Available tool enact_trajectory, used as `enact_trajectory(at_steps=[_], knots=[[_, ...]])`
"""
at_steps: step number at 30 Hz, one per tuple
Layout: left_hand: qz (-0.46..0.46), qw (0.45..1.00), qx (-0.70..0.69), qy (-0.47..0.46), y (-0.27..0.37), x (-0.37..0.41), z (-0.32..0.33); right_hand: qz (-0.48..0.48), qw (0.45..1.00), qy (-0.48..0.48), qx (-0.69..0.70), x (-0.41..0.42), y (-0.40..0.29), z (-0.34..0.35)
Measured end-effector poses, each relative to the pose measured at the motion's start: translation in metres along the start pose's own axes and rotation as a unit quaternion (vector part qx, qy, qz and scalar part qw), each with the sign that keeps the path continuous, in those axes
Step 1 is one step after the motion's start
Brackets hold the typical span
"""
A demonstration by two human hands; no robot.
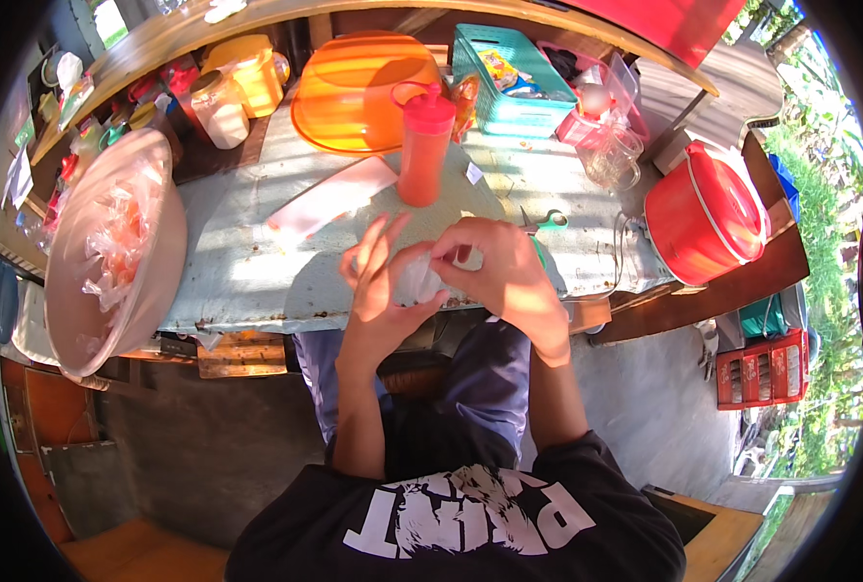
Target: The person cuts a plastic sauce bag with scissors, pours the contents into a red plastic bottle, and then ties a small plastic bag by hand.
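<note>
Between my hands, over the table's front edge, is a small clear plastic bag (415,284). My right hand (500,265) pinches its upper edge between thumb and fingertips. My left hand (380,291) curves around the other side, thumb and index finger against the plastic, other fingers spread. Just beyond them stands a red plastic squeeze bottle (425,156) with a capped lid. A long, whitish flat piece (337,196) lies to its left; glare hides what it is. Green-handled scissors (548,222) rest beside my right hand, partly covered by it.
At left, a large basin (173,247) holds knotted plastic bags with orange contents (118,233). Behind are an orange basin (366,87), a teal basket (522,116) and jars (219,109). Glass mugs (613,160) and a red lidded pail (700,218) stand at right.
</note>
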State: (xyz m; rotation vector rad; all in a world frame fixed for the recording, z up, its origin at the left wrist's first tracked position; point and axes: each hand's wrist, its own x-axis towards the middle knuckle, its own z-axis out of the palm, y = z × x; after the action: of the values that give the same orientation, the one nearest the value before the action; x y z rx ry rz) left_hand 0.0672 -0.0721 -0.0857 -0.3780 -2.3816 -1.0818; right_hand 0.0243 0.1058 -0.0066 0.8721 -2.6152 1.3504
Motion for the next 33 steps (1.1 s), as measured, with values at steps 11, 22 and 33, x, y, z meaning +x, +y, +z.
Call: enact_trajectory(at_steps=[11,22,33], knots=[[-0.07,0.979,-0.14,0.13,-0.021,0.002,-0.002,-0.062,0.994,0.092,0.019,0.031,0.003,0.024],[-0.111,0.961,-0.18,0.175,-0.041,0.003,-0.011,-0.063,0.926,0.264,0.262,0.131,0.066,0.065],[-0.155,0.921,-0.315,0.169,-0.041,0.003,-0.005,-0.049,0.966,0.2,0.154,0.055,0.036,0.047]])
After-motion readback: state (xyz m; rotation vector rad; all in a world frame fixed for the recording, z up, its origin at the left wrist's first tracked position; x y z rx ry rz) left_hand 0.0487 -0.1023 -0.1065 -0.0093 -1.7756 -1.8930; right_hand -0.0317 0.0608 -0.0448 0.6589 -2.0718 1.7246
